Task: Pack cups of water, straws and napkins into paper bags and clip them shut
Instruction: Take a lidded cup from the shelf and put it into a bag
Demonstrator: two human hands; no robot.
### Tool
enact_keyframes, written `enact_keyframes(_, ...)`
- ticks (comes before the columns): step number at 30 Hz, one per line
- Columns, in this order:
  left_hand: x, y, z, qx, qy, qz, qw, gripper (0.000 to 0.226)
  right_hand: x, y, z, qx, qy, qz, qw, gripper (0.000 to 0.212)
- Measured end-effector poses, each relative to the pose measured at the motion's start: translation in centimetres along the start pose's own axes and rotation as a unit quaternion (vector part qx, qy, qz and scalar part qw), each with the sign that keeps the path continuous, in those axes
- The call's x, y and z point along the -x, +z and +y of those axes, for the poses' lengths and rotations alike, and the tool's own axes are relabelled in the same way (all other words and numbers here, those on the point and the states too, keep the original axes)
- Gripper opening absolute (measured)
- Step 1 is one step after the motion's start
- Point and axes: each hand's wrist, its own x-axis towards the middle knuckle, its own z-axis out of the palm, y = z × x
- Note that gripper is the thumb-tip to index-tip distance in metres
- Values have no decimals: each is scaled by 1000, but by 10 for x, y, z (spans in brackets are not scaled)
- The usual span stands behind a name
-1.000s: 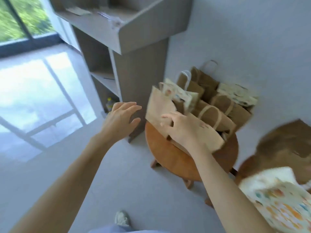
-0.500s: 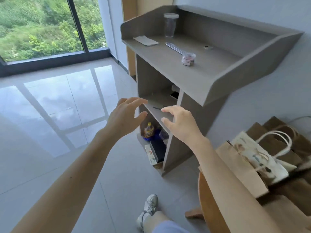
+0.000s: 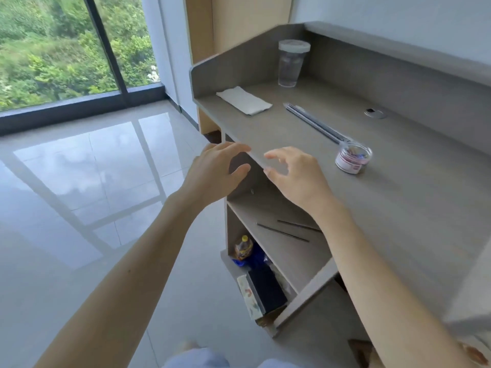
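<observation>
On the grey desk top stand a lidded clear cup of water at the back, a folded white napkin to its left, wrapped straws in the middle and a small round tub of coloured clips. My left hand hovers at the desk's front edge, fingers relaxed, holding nothing. My right hand hovers just over the desk top beside it, fingers loosely curved and empty. No paper bag is in view.
Below the desk top a shelf holds two thin dark sticks. On the bottom level sit a bottle, a dark box and a patterned box. Glossy tiled floor and a window lie to the left.
My view swung from the stool with the paper bags up to the desk. My right hand let go of a brown bag, and both empty hands moved to the desk's front edge.
</observation>
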Motion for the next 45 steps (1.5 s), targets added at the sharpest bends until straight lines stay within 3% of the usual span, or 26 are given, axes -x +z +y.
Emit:
enact_keyframes(10,-197,-5,-90,7,159,-58,986,41,-154,25,28,89,123,48,987,30)
enact_keyframes(17,-303,-7,-105,3,209,-67,976,38,-244,32,46,59,169,122,976,30)
enact_keyframes(22,-368,-9,-95,33,238,-32,970,40,-302,21,72,74,173,176,966,33)
enact_keyframes(31,-419,18,-88,57,211,-15,976,41,-385,-5,125,96,179,217,955,59)
enact_keyframes(45,-450,34,-94,93,219,-28,971,40,-443,15,166,26,199,213,956,63)
